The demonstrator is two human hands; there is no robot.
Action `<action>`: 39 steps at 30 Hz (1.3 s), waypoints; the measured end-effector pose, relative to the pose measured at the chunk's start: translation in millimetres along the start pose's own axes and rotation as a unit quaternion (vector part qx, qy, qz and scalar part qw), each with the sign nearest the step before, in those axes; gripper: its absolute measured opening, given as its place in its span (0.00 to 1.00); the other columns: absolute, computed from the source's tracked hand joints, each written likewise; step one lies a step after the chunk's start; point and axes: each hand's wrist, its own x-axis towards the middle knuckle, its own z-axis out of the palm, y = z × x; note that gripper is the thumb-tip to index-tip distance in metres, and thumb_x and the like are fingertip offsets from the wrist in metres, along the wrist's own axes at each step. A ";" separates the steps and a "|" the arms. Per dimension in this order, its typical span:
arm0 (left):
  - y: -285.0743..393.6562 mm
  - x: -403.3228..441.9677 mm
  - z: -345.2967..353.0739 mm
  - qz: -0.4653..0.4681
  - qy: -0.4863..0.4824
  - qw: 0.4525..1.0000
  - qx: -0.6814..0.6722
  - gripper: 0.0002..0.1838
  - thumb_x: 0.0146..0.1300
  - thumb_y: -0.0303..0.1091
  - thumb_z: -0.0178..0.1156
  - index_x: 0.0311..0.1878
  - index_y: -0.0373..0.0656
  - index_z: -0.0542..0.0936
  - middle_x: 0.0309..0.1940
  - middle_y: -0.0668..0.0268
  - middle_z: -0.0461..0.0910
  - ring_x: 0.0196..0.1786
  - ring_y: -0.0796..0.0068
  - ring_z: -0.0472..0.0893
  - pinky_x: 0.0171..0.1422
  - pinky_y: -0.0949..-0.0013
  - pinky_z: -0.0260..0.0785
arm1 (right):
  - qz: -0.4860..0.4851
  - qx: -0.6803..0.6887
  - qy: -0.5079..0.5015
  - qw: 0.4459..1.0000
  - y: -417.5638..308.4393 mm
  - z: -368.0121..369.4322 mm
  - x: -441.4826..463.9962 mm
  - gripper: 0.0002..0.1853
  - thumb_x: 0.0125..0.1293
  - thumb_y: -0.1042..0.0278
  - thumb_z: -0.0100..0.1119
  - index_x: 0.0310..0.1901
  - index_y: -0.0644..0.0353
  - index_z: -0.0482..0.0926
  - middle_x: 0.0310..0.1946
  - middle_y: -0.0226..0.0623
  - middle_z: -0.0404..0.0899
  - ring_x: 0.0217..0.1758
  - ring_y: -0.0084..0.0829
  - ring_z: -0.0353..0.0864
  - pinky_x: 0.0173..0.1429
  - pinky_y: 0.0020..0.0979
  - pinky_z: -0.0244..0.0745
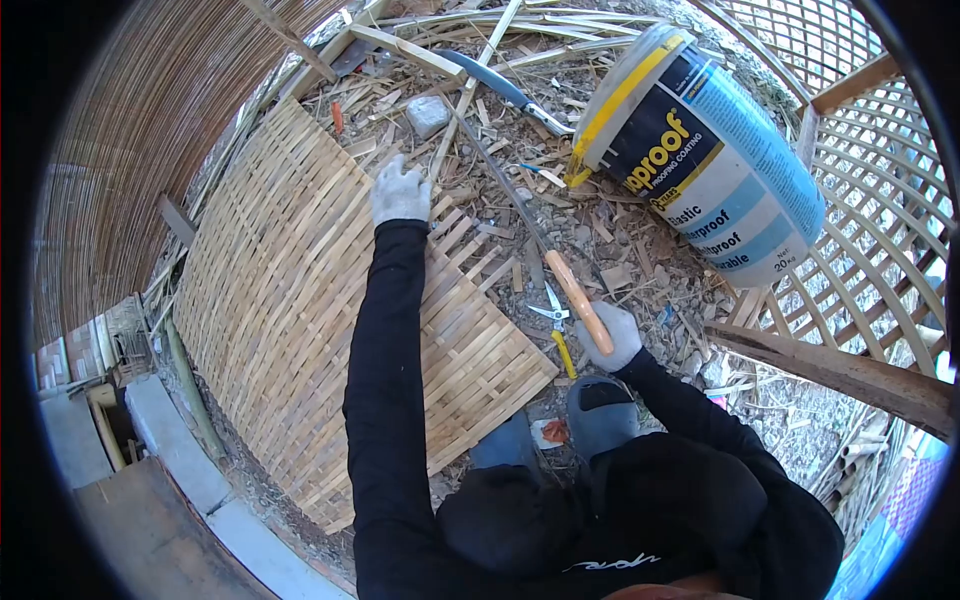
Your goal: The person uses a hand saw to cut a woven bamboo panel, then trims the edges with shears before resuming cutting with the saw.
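My right hand (610,335), in a pale glove, is closed around the wooden handle of a long-bladed tool (570,290). Its thin dark blade runs up and left over the ground. A large woven bamboo mat (290,290) lies at the left, with loose strip ends along its right edge. My left hand (401,192), also gloved, is at the mat's upper right edge with its fingers bent; what lies under the fingers is hidden. Pruning shears with yellow handles (563,350) rest on the ground just left of my right hand.
A big tipped bucket (715,165) lies at the upper right, beside a lattice panel (870,190). A curved knife (500,85) and a stone (428,117) lie among wood chips at the top. Concrete blocks (175,440) line the lower left.
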 end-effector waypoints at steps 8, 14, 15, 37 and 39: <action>-26.7 2.7 37.0 -0.130 -0.006 0.981 -0.144 0.12 0.57 0.43 0.76 0.36 0.44 0.91 0.55 0.57 0.83 0.63 0.53 0.81 0.71 0.53 0.73 | 0.001 -0.011 0.011 1.000 1.1 2.7 -1.3 0.12 0.67 0.62 0.75 0.46 0.59 0.84 0.35 0.49 0.87 0.39 0.55 0.90 0.43 0.47 0.84; -14.6 3.4 19.9 -0.068 -0.022 0.997 -0.043 0.14 0.62 0.43 0.76 0.43 0.42 0.90 0.56 0.56 0.82 0.62 0.54 0.82 0.72 0.53 0.72 | 0.010 -0.033 -0.007 0.999 -1.1 3.2 -1.2 0.14 0.67 0.60 0.75 0.48 0.59 0.85 0.36 0.49 0.88 0.39 0.55 0.90 0.44 0.48 0.85; -8.5 -0.3 18.0 -0.043 -0.003 0.999 -0.009 0.14 0.64 0.42 0.75 0.46 0.42 0.90 0.55 0.55 0.82 0.61 0.54 0.82 0.72 0.51 0.71 | 0.005 -0.034 -0.004 0.999 -1.0 3.0 -1.3 0.14 0.67 0.60 0.75 0.48 0.59 0.85 0.36 0.49 0.88 0.39 0.55 0.90 0.44 0.48 0.85; 7.2 -26.9 14.9 -0.009 -0.007 0.999 -0.051 0.14 0.63 0.40 0.76 0.48 0.46 0.91 0.69 0.59 0.81 0.71 0.54 0.80 0.78 0.43 0.68 | 0.005 -0.026 -0.004 1.000 1.4 7.6 -3.6 0.16 0.64 0.63 0.77 0.50 0.58 0.86 0.38 0.49 0.88 0.40 0.54 0.91 0.45 0.47 0.86; 11.8 -22.0 11.4 -0.036 -0.047 0.998 -0.027 0.15 0.63 0.41 0.76 0.50 0.46 0.91 0.69 0.61 0.81 0.72 0.56 0.79 0.79 0.44 0.68 | -0.004 -0.033 -0.006 0.999 3.3 7.8 -1.4 0.17 0.63 0.63 0.77 0.51 0.58 0.86 0.38 0.49 0.89 0.41 0.54 0.91 0.45 0.47 0.86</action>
